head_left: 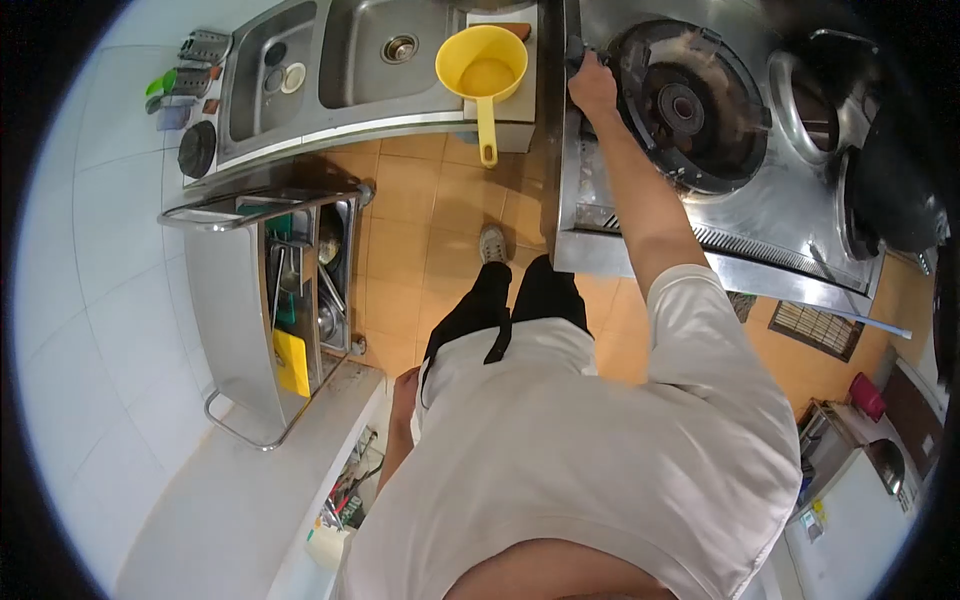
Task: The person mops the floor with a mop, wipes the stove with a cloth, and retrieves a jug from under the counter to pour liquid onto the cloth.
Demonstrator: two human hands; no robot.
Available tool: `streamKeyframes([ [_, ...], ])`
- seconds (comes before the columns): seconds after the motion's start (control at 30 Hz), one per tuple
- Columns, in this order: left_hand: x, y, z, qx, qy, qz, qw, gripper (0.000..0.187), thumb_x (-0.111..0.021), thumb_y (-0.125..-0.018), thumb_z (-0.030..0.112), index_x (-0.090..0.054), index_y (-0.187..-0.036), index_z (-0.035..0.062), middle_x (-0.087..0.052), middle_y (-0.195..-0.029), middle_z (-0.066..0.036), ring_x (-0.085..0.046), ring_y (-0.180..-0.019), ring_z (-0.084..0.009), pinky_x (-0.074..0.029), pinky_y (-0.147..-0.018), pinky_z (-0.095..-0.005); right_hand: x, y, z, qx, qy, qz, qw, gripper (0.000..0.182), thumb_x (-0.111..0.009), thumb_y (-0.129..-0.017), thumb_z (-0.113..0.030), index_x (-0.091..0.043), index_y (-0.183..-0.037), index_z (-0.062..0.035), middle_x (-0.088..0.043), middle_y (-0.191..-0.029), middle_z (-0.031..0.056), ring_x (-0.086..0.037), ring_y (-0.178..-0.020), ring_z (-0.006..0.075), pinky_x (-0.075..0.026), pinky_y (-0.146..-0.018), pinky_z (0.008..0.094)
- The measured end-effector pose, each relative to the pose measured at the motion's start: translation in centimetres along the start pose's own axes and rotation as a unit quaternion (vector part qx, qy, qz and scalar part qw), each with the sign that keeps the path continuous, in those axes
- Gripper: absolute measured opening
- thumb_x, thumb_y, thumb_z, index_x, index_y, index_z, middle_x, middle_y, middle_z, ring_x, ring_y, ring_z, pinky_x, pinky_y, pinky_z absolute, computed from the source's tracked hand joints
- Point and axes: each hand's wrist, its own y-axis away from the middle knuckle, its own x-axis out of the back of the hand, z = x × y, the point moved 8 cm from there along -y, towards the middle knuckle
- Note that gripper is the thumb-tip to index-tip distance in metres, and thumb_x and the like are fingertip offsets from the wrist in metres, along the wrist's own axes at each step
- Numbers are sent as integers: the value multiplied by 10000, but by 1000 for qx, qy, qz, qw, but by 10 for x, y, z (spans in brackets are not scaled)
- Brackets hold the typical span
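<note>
One hand is doing the work: the right hand [592,85] is reaching up toward the top of the frame and closing its fingers around something dark at the left rim of the burner ring [690,105]. What exactly it is gripping I cannot make out, a knob or a lug of the ring perhaps, but the fingers are curled tight on it. The ring is sitting in the steel stove top [760,215], in the upper right of the frame, with a second burner well [815,110] just beside it and a dark wok [895,195] lying further right.

That ring looks like cast iron, so I would judge it heavy, stiff and likely greasy or sooty, which could make it slippery. The rim, where the hand already is, seems the sensible place to take hold, and a second hand on the far rim would steady it.

The left hand [405,385] is hanging down by the person's hip in the lower middle, mostly hidden by the white shirt; whether it is loose or closed I cannot tell.

At the top centre, a yellow ladle [482,70] is resting on the bench beside the sink [385,55]. A steel trolley [290,300] is standing at the left over the orange floor tiles [410,220].
</note>
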Motion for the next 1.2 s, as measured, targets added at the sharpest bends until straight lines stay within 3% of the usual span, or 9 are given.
streamKeyframes([
  [0.13,-5,-25,-67,93,99,-15,991,295,-481,-962,126,-670,-1122,-35,-697,-1059,-77,-620,-978,-147,-474,-862,-272,8,48,23,51,-7,22,998,385,-518,-821,-51,-565,-1203,-57,-645,-891,309,-627,-903,475,-508,-804,533],
  [0.3,-8,-53,-56,12,-15,-39,999,313,-461,-964,133,-667,-1119,-44,-712,-1034,-99,-645,-957,-178,-481,-869,-292,14,129,49,112,24,-17,993,421,-548,-775,-2,-600,-1184,-91,-649,-831,290,-636,-825,467,-516,-764,526],
  [0.4,-17,-78,-63,8,19,-51,999,305,-478,-968,140,-664,-1122,-46,-715,-1019,-96,-647,-935,-172,-486,-856,-289,31,163,62,89,-61,-20,994,381,-555,-806,-35,-603,-1178,-99,-663,-895,261,-644,-846,439,-513,-772,488],
  [0.53,-33,-70,-5,-54,89,-43,994,267,-513,-963,124,-668,-1094,-51,-716,-981,-88,-642,-915,-151,-487,-836,-274,53,168,117,-23,-251,151,956,348,-554,-859,-50,-584,-1205,-66,-643,-991,273,-638,-911,388,-493,-812,396],
  [0.67,-32,-75,-22,-19,88,-52,995,261,-525,-950,122,-662,-1097,-45,-709,-992,-88,-642,-917,-154,-488,-835,-272,75,166,50,37,-119,80,989,371,-513,-872,-22,-553,-1240,-51,-664,-1040,227,-633,-946,420,-488,-847,424],
  [0.8,-26,-58,-31,24,33,-46,998,279,-495,-942,110,-661,-1114,-34,-702,-1027,-92,-639,-919,-159,-486,-833,-270,18,141,46,216,-38,21,975,347,-525,-876,-52,-579,-1218,-77,-614,-1203,195,-574,-1108,387,-462,-952,432],
  [0.97,-6,-61,-53,18,-39,-10,999,302,-483,-926,113,-659,-1130,-24,-701,-1044,-114,-636,-962,-182,-479,-869,-283,5,192,60,199,-69,-140,968,333,-572,-860,-111,-614,-1186,-54,-575,-1291,178,-526,-1196,360,-416,-1019,418],
  [1.1,-17,-55,-39,43,-81,-16,996,304,-496,-927,126,-652,-1137,-28,-699,-1061,-133,-634,-1004,-198,-473,-894,-292,14,211,64,236,-126,-167,949,345,-664,-821,-252,-704,-1112,-72,-482,-1406,199,-437,-1306,377,-394,-1055,444],
  [1.2,-22,-74,-57,26,-49,-25,998,304,-503,-928,126,-649,-1146,-27,-699,-1064,-130,-634,-1005,-192,-475,-885,-286,29,219,45,195,30,-85,977,378,-672,-823,-258,-682,-1165,-98,-436,-1447,191,-419,-1319,383,-388,-1067,450],
])
